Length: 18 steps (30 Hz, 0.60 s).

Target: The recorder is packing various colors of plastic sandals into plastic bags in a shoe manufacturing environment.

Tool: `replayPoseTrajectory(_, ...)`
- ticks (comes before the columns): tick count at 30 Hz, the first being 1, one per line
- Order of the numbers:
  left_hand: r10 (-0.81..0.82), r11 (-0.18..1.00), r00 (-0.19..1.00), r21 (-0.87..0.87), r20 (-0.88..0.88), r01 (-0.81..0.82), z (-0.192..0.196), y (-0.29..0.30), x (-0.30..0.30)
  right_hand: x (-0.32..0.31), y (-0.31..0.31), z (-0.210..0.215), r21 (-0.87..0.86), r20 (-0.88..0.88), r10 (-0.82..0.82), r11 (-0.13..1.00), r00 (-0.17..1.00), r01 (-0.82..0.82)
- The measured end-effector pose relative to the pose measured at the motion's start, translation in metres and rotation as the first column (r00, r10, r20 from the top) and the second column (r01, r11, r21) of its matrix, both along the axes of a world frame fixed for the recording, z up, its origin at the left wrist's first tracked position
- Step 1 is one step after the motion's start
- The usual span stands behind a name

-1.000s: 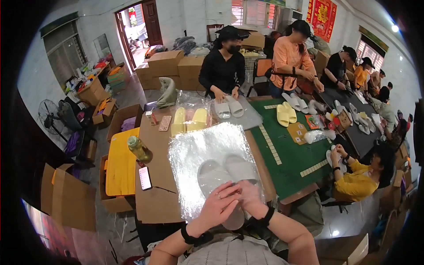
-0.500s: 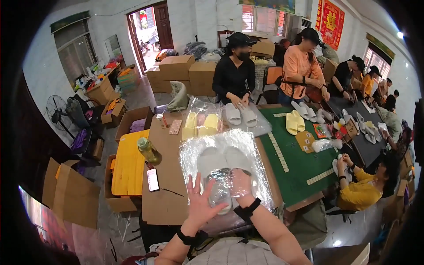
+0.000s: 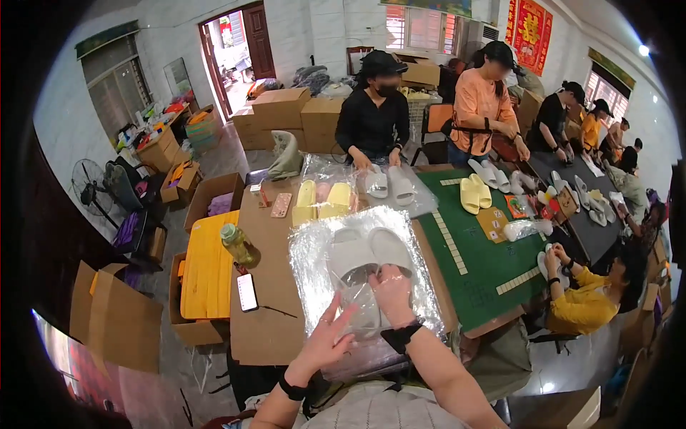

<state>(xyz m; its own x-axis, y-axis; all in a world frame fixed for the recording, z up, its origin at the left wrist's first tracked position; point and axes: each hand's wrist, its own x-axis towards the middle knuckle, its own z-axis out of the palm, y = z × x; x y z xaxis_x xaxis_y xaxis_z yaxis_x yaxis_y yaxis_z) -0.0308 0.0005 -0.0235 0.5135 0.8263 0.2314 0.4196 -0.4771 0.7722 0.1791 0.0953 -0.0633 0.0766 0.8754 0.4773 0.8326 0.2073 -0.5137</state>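
Two things stand by the left edge of the brown worktop (image 3: 271, 334): a green bottle (image 3: 241, 247) and a phone (image 3: 247, 292). Near its front edge, the left hand (image 3: 331, 336) is open, fingers loosely spread. Next, pale grey slippers (image 3: 389, 247) lie on shiny clear film (image 3: 307, 261); the right hand (image 3: 393, 292) curls at their near side, though whether it grips anything I cannot tell. The step seems to be arranging the pair; the next move probably calls for steadying the slippers while handling the film.

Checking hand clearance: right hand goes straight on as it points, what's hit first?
Probably the pale slipper just beyond the right hand; depth makes it unclear whether they touch.
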Motion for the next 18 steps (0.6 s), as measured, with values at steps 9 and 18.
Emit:
replayPoseTrajectory(9, 0.029, 0.988, 0.988, -0.152, 0.149, -0.006, 0.003, 0.009, -0.013, -0.010, -0.027, 0.028, -0.110, -0.141, -0.021, 0.994, 0.990, 0.006)
replayPoseTrajectory(18, -0.064, 0.942, 0.979, -0.311, 0.196, 0.124, -0.016, 0.013, -0.031, -0.011, 0.001, 0.029, -0.249, -0.034, -0.149, 0.959, 0.988, 0.136)
